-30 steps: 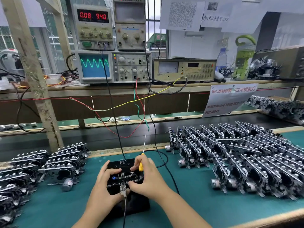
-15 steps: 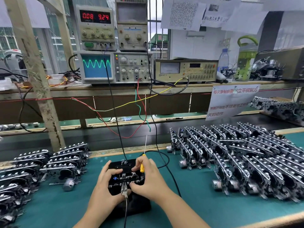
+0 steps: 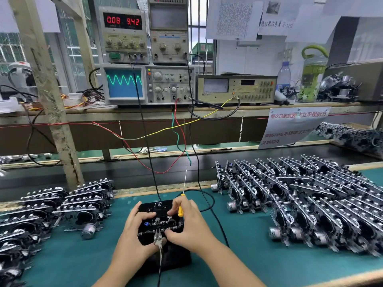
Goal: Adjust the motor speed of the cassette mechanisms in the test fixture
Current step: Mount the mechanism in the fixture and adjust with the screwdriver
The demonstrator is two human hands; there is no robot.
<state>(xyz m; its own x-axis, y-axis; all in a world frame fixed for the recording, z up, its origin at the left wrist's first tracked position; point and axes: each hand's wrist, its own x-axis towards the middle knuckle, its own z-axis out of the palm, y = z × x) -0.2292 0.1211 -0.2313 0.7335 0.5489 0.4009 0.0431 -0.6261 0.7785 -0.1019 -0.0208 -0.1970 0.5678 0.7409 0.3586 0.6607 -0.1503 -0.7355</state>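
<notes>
Hands were both down on the test fixture point(image 3: 159, 222), a black block sitting on the green mat point(image 3: 238, 235) at the near middle of the bench, with a cassette mechanism point(image 3: 160, 223) seated in it. The left hand point(image 3: 134, 230) curled round the fixture's left edge, thumb on top. The right hand point(image 3: 189, 222) gripped the right edge and had a yellow-handled screwdriver point(image 3: 181, 210) tucked between its fingers, shaft pointing up and away.

By my read the mechanism was light, rigid and fiddly: thin stamped plates and small exposed parts, best held by the outer frame and not the gears. A clip lead point(image 3: 158, 238) bit onto its near edge, so any lift would likely tug that wire.

Around them: finished-looking mechanisms stacked at left point(image 3: 62, 206), a far bigger leaning batch at right point(image 3: 300, 204), both near but apart from the fixture. Cables point(image 3: 194, 154) dropped from the oscilloscope point(image 3: 124, 83), showing a green wave, and the power supply point(image 3: 124, 21), crossing behind the hands.
</notes>
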